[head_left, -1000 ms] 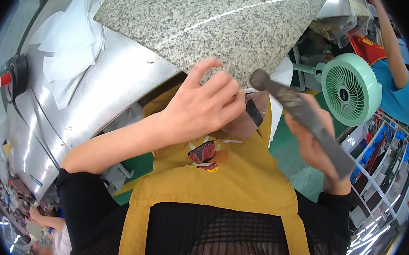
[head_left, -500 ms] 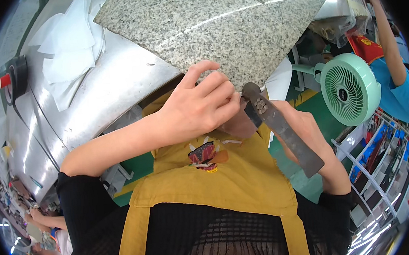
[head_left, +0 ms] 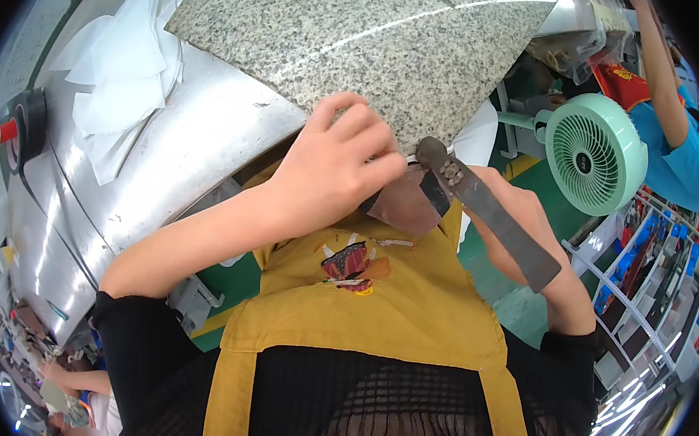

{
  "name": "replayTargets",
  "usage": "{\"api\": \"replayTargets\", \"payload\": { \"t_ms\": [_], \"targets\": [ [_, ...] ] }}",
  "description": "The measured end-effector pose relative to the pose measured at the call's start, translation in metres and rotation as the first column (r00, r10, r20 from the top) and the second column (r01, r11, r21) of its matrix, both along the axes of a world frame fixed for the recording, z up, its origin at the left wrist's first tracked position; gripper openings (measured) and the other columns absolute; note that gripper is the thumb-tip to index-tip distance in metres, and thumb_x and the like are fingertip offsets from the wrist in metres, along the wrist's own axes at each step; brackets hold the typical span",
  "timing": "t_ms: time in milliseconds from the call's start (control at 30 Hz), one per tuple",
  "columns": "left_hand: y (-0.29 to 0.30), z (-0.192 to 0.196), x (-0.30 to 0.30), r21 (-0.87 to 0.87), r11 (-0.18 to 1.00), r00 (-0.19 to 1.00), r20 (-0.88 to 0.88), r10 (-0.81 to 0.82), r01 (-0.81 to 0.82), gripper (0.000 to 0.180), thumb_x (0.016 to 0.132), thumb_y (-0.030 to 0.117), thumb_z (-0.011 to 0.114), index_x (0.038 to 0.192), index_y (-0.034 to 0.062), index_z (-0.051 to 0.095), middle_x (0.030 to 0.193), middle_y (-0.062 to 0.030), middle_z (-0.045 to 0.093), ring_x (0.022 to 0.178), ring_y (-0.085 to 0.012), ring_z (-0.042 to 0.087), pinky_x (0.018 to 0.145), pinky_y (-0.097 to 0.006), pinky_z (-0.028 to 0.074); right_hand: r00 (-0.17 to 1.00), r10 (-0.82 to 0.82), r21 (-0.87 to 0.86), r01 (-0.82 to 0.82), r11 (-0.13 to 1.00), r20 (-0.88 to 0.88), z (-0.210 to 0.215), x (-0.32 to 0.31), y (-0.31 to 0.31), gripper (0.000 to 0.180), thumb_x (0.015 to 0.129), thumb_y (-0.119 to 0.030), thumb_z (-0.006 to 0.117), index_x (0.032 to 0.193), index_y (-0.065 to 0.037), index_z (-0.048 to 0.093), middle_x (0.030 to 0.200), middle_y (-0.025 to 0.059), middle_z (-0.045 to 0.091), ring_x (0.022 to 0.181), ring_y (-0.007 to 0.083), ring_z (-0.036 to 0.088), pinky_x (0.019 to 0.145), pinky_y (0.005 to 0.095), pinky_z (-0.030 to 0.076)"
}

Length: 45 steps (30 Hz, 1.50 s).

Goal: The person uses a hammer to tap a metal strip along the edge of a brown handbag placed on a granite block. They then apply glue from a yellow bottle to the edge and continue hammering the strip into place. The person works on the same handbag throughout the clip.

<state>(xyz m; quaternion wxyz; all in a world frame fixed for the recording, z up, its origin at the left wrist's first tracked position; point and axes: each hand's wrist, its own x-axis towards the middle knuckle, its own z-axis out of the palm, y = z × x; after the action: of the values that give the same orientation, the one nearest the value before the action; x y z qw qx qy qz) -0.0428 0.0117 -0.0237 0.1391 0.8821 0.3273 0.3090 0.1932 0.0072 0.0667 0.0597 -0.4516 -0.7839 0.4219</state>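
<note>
Brown piece (head_left: 409,204) beside left fingers (head_left: 384,168)

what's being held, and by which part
Right hand holds a hammer; exactly where is hidden. Left hand holds a brown piece, seemingly by its upper edge.

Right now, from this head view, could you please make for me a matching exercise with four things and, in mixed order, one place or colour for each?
Things:
1. hammer
2. flat piece beside the left hand
3. fan
4. white sheets

Places and colours:
A. pale green
B. on the metal table, toward its left
C. brown with a black part
D. in the right hand

Right pairs: 1-D, 2-C, 3-A, 4-B.
</note>
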Motion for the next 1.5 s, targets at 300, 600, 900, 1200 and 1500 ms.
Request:
{"api": "replayTargets", "payload": {
  "t_ms": [300, 600, 900, 1200, 1500],
  "targets": [
    [-0.008, 0.003, 0.003, 0.145, 0.989, 0.995, -0.101, 0.014, 0.001, 0.02, 0.064, 0.01, 0.062, 0.084, 0.0091, 0.06, 0.083, -0.0009, 0.052, 0.086, -0.0186, 0.053, 0.092, -0.042, 0.043, 0.998, 0.065, -0.054, -0.064, 0.996, 0.017, 0.004, 0.0, 0.007, 0.037, 0.083, -0.005, 0.058, 0.12, -0.003, 0.051, 0.094, 0.0143, 0.063, 0.079, 0.0322, 0.062, 0.067, 0.0341, 0.049],
    [-0.003, 0.0, 0.002, -0.117, 0.993, 0.998, 0.061, 0.012, -0.005, 0.021, 0.067, 0.008, 0.068, 0.086, 0.0114, 0.061, 0.085, -0.001, 0.053, 0.086, -0.022, 0.052, 0.084, -0.037, 0.042, 0.998, 0.059, 0.036, -0.057, 0.998, -0.035, 0.0, -0.006, -0.004, 0.03, 0.087, -0.005, 0.056, 0.117, -0.001, 0.051, 0.093, 0.0145, 0.062, 0.079, 0.0343, 0.063, 0.065, 0.0356, 0.05],
    [-0.002, -0.003, 0.03, -0.137, 0.984, 0.985, 0.116, 0.128, -0.111, 0.017, 0.07, 0.008, 0.07, 0.084, 0.0112, 0.061, 0.084, -0.0012, 0.055, 0.085, -0.0221, 0.052, 0.078, -0.034, 0.04, 0.972, -0.222, -0.111, 0.213, 0.971, -0.076, -0.003, 0.013, -0.012, 0.011, 0.093, -0.008, 0.047, 0.1, -0.001, 0.049, 0.074, 0.0065, 0.048, 0.062, 0.0194, 0.044, 0.057, 0.0286, 0.038],
    [0.003, 0.004, 0.016, 0.023, 1.0, 0.999, -0.041, -0.002, 0.003, 0.022, 0.065, 0.009, 0.065, 0.086, 0.0098, 0.06, 0.084, -0.0011, 0.053, 0.087, -0.0209, 0.052, 0.085, -0.038, 0.042, 0.979, -0.148, -0.044, 0.143, 0.989, -0.14, 0.0, 0.012, -0.009, 0.018, 0.094, -0.009, 0.046, 0.109, 0.001, 0.05, 0.068, 0.0049, 0.046, 0.059, 0.0123, 0.041, 0.054, 0.0269, 0.037],
    [0.001, 0.003, 0.017, 0.188, 0.981, 0.993, -0.115, -0.031, 0.052, 0.021, 0.064, 0.011, 0.06, 0.085, 0.0076, 0.058, 0.084, -0.0016, 0.053, 0.085, -0.0193, 0.053, 0.087, -0.039, 0.043, 0.998, -0.037, -0.089, 0.032, 0.995, -0.046, 0.01, 0.013, 0.004, 0.024, 0.088, -0.004, 0.052, 0.111, 0.001, 0.052, 0.076, 0.0157, 0.055, 0.064, 0.0283, 0.056, 0.061, 0.0339, 0.044]
  ]
}}
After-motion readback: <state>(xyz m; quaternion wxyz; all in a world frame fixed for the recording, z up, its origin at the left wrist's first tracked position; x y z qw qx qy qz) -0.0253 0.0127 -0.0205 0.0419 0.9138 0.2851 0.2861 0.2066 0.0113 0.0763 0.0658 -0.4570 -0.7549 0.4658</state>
